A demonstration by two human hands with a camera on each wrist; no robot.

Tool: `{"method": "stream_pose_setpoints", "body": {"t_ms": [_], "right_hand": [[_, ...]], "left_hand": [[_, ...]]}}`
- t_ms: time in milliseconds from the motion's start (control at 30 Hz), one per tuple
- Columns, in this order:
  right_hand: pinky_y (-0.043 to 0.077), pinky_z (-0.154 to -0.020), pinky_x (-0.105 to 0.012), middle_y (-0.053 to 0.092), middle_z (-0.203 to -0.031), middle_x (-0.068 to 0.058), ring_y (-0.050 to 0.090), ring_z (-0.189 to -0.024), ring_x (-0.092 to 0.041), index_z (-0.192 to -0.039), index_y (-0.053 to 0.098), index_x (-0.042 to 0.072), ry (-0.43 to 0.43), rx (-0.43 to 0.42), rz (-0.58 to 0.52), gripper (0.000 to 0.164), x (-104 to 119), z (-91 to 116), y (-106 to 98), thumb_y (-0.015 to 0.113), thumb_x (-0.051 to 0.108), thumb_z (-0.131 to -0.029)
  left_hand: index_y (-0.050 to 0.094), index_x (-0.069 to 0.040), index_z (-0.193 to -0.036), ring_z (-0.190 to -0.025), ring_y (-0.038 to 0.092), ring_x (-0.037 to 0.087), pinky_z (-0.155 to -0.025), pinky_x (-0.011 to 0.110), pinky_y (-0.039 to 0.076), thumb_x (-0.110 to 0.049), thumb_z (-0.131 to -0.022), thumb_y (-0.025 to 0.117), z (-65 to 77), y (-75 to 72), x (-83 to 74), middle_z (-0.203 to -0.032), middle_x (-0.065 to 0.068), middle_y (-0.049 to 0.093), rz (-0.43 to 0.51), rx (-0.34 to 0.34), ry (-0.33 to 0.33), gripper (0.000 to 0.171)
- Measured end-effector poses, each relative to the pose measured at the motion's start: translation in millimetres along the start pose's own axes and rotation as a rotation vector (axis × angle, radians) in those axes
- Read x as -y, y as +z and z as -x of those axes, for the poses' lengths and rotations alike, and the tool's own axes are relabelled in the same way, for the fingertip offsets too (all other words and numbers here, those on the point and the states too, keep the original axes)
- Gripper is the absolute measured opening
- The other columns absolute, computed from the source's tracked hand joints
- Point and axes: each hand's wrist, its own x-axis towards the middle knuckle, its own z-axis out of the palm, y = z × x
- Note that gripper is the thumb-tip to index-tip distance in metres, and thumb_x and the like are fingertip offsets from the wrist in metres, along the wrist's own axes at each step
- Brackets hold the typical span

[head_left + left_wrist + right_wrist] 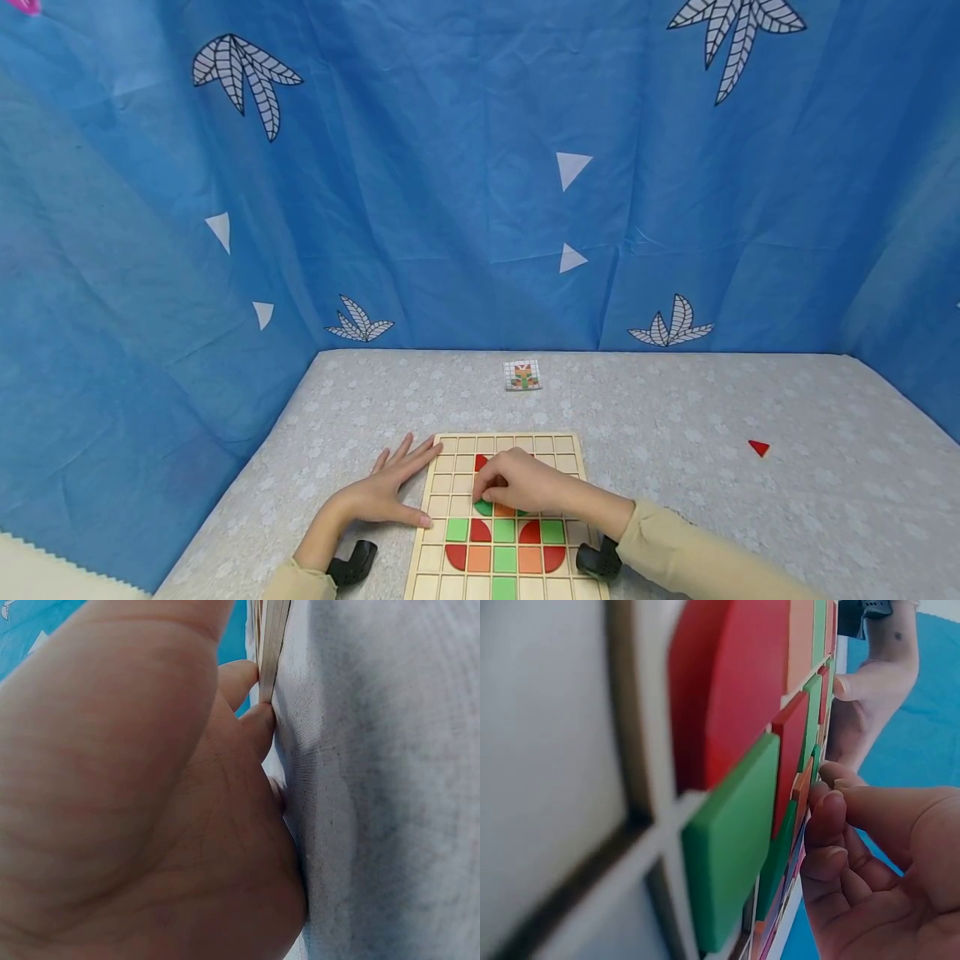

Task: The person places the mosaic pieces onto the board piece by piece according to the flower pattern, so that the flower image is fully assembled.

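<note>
A pale wooden grid board [432, 557] lies on the table, with red, green and orange pieces set in its cells. My right hand [521, 482] reaches over the board, fingers curled, thumb and fingertips pinching at a green rounded piece [483, 507]; the fingers partly hide it. Close by are an orange piece [504, 510] and a red piece [481, 461]. In the right wrist view, the right hand [885, 862] is bent close to the board's surface. My left hand [382, 493] lies spread at the board's left edge, its fingertips touching the side [271, 652].
A small card [522, 375] with a coloured grid pattern lies beyond the board. A red triangular piece [759, 448] sits apart on the table at the right. Blue cloth [465, 208] with leaf prints hangs behind the patterned grey tablecloth [675, 467].
</note>
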Motion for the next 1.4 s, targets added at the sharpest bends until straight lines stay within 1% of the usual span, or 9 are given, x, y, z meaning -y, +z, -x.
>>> {"method": "stream_pose_setpoints", "body": {"t_ms": [167,333,567,867,933,1033,1133,1200,1400], "right_hand": [[0.045,-0.056,-0.018,0.063,-0.073,0.01,0.048,-0.057,0.0,-0.082,0.072,0.011,0.03,-0.04,0.007,0.015,0.9,2.3,-2.0,0.064,-0.001,-0.087],[0.045,-0.055,-0.018,0.061,-0.072,0.011,0.049,-0.058,-0.001,-0.079,0.071,0.01,0.037,-0.088,0.038,0.013,2.5,4.1,-4.0,0.067,0.0,-0.085],[0.045,-0.054,-0.018,0.055,-0.066,0.014,0.048,-0.058,-0.001,-0.071,0.068,0.012,0.062,-0.09,0.038,0.016,1.6,5.3,-0.5,0.071,0.0,-0.081],[0.045,-0.055,-0.02,0.059,-0.069,0.009,0.048,-0.057,-0.002,-0.077,0.068,0.011,0.054,-0.135,0.043,0.013,-2.5,11.6,-9.8,0.067,0.001,-0.086],[0.044,-0.054,-0.021,0.061,-0.07,0.007,0.047,-0.057,-0.002,-0.079,0.068,0.01,0.058,-0.143,0.025,0.012,-3.8,15.6,-13.8,0.066,0.002,-0.087],[0.045,-0.053,-0.022,0.062,-0.071,0.004,0.048,-0.057,-0.003,-0.082,0.069,0.008,0.064,-0.164,-0.014,0.01,-7.5,25.1,-21.9,0.064,0.002,-0.088],[0.045,-0.051,-0.023,0.063,-0.073,0.002,0.049,-0.057,-0.004,-0.085,0.07,0.007,0.08,-0.196,-0.032,0.008,-12.5,40.8,-33.2,0.063,0.004,-0.089],[0.046,-0.051,-0.024,0.064,-0.075,0.0,0.05,-0.057,-0.006,-0.087,0.07,0.007,0.097,-0.225,-0.032,0.008,-16.7,54.5,-42.8,0.063,0.005,-0.09],[0.049,-0.053,-0.028,0.064,-0.081,-0.007,0.054,-0.061,-0.012,-0.09,0.068,0.003,0.221,-0.352,-0.02,0.008,-33.7,105.3,-75.2,0.062,0.007,-0.091]], "left_hand": [[0.021,-0.011,-0.15,-0.137,-0.01,0.04,-0.1,0.066,-0.007,-0.046,-0.076,0.075,-0.3,0.2,0.2,-0.154,0.012,0.011,-0.002,0.0,0.004,0.099],[0.021,-0.011,-0.151,-0.137,-0.01,0.04,-0.1,0.065,-0.008,-0.046,-0.075,0.075,-0.2,0.4,0.1,-0.154,0.011,0.011,-0.003,-0.001,-0.002,0.099],[0.022,-0.011,-0.15,-0.137,-0.01,0.04,-0.101,0.065,-0.008,-0.046,-0.075,0.075,-0.1,0.8,0.3,-0.154,0.011,0.012,-0.003,-0.005,-0.006,0.099],[0.022,-0.011,-0.15,-0.137,-0.009,0.04,-0.101,0.065,-0.007,-0.048,-0.074,0.075,-0.6,0.8,1.1,-0.154,0.012,0.013,-0.021,-0.013,-0.005,0.099],[0.022,-0.011,-0.15,-0.137,-0.009,0.04,-0.101,0.065,-0.008,-0.047,-0.074,0.075,-0.4,0.5,1.2,-0.154,0.013,0.012,-0.017,-0.014,-0.002,0.099],[0.022,-0.01,-0.15,-0.137,-0.01,0.041,-0.101,0.065,-0.008,-0.046,-0.074,0.076,-0.3,0.1,1.2,-0.154,0.013,0.012,-0.007,-0.014,0.003,0.099],[0.022,-0.01,-0.15,-0.137,-0.01,0.04,-0.101,0.065,-0.008,-0.046,-0.075,0.076,-0.2,0.1,1.1,-0.154,0.013,0.012,0.002,-0.011,0.002,0.099],[0.022,-0.01,-0.15,-0.137,-0.01,0.041,-0.1,0.065,-0.008,-0.046,-0.075,0.076,-0.1,0.1,1.0,-0.154,0.013,0.012,0.005,-0.011,0.002,0.099],[0.022,-0.01,-0.15,-0.137,-0.01,0.041,-0.1,0.065,-0.009,-0.045,-0.074,0.076,0.1,-0.1,0.5,-0.154,0.013,0.012,0.011,-0.011,0.004,0.1]]}}
